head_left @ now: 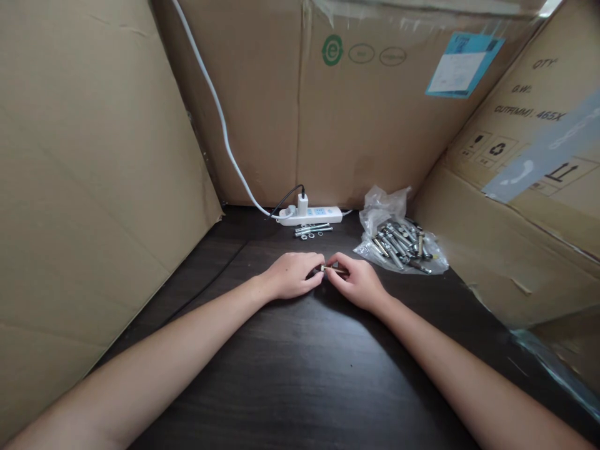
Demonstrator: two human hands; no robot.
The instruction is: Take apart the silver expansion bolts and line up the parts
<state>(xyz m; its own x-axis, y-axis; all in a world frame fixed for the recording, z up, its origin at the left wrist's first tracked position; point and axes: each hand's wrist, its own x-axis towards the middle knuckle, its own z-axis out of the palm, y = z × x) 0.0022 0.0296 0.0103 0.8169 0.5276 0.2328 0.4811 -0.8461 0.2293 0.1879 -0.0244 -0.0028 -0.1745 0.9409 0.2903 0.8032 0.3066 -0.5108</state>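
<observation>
My right hand (357, 282) is closed round a brass-coloured bolt (336, 270), which lies roughly level and points left. At the bolt's left end shows a small pale nut (323, 268), pinched between the thumb and fingers of my left hand (294, 275). Both hands are low over the dark table, with fingertips almost meeting. Fingers cover much of the bolt. Just beyond them lie several loose silvery bolts (313, 230) with nuts and washers (311, 235). To the right, an open clear plastic bag (385, 203) holds a heap of metal anchor bolts (400, 242).
A white power strip (310, 216) with a plugged-in charger (302, 204) stands at the back. A white cord (220, 112) and a black cable (210, 282) run leftward from it. Cardboard boxes (253, 125) wall the dark tabletop (300, 375) at left, back and right.
</observation>
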